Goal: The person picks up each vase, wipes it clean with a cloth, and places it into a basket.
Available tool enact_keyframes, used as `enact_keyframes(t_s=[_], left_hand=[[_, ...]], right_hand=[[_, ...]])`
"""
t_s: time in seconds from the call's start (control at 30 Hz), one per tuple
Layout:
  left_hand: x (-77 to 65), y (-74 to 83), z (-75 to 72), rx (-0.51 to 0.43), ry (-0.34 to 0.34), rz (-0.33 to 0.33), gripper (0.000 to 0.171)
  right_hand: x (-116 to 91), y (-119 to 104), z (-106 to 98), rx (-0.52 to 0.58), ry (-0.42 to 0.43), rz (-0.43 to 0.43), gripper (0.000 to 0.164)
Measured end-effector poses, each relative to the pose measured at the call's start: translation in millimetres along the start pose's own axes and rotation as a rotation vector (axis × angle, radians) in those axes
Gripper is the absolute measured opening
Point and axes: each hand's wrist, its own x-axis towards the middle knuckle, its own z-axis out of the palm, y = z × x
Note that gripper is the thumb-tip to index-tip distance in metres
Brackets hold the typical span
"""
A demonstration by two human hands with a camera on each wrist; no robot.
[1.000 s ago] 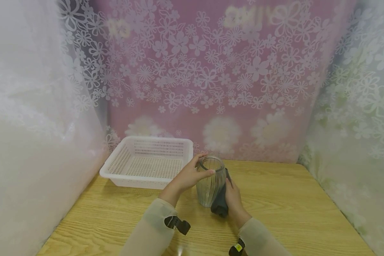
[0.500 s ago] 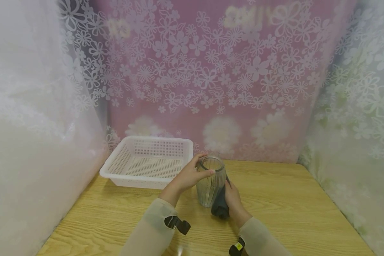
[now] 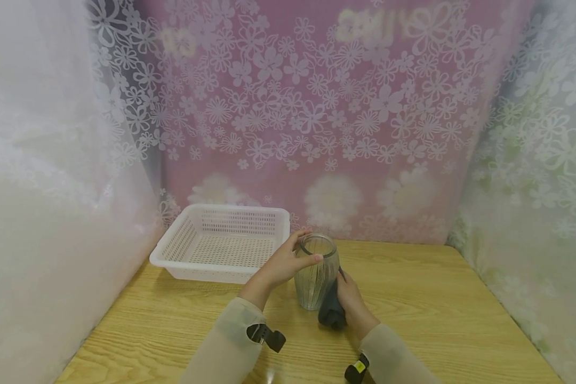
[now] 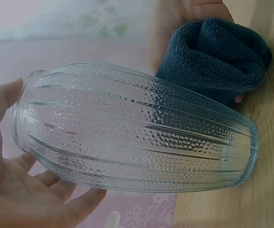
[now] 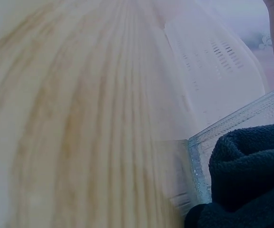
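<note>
A clear ribbed glass vase [image 3: 312, 282] with a dimpled surface stands upright on the wooden table. My left hand [image 3: 285, 262] grips it near the neck, thumb at the rim and fingers around the far side, as the left wrist view of the vase [image 4: 137, 128] shows. On the vase's right side, my right hand [image 3: 352, 298] holds a folded dark blue-grey towel [image 3: 332, 312] against the lower glass. In the left wrist view the towel [image 4: 213, 57] covers most of the right fingers. The right wrist view has the towel [image 5: 251, 171] beside the vase's base.
A white perforated plastic basket [image 3: 221, 272] sits behind and left of the vase, close to my left forearm. The wood-grain table [image 3: 413, 298] extends to the right. Flowered pink and white sheets [image 3: 317, 133] enclose the back and sides.
My right hand and the towel have slid slightly down along the vase's right side. The left hand and the vase stay in place.
</note>
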Motion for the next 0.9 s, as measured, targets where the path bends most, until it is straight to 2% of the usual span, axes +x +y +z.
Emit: enact_keyframes(t_s=[0.47, 0.9], left_hand=[[1.0, -0.6, 0.5, 0.004, -0.003, -0.003, 0.073], [0.1, -1.9, 0.2, 0.027, 0.000, -0.012, 0.074]], right_hand=[[2.5, -9.5, -17.4, -0.121, 0.002, -0.011, 0.064], [-5.8, -37.1, -38.2, -0.109, 0.028, -0.051, 0.068]])
